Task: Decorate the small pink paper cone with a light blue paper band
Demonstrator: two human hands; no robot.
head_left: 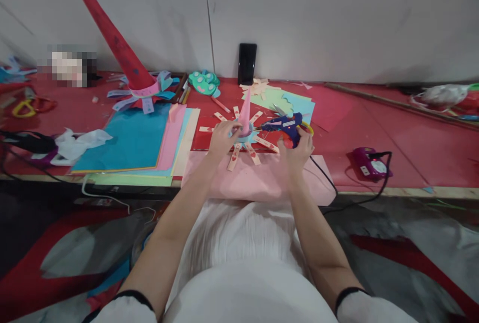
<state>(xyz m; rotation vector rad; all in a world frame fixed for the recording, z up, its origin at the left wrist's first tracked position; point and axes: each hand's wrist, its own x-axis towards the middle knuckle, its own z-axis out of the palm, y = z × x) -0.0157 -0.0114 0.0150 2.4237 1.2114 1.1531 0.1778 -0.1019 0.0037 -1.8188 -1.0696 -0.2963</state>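
Observation:
A pink paper cone [245, 111] stands upright on the table, its light blue base [245, 138] ringed by cream paper strips [253, 154] with red hearts. My left hand [224, 138] pinches the cone low on its left side. In my right hand [298, 153] is a dark blue glue gun [286, 123], its nozzle pointing left at the base of the cone. Whether the nozzle touches the paper I cannot tell. Scissors with a yellow handle [307, 128] lie just behind the glue gun, partly hidden. Pink paper [224, 178] lies under my forearms.
Left of me are coloured paper sheets [138, 138] and a tall red cone [129, 53] with paper strips. A black phone [247, 63] leans on the wall. At right, a purple power socket [368, 164] has a black cord [385, 173]. More scissors [26, 107] lie far left.

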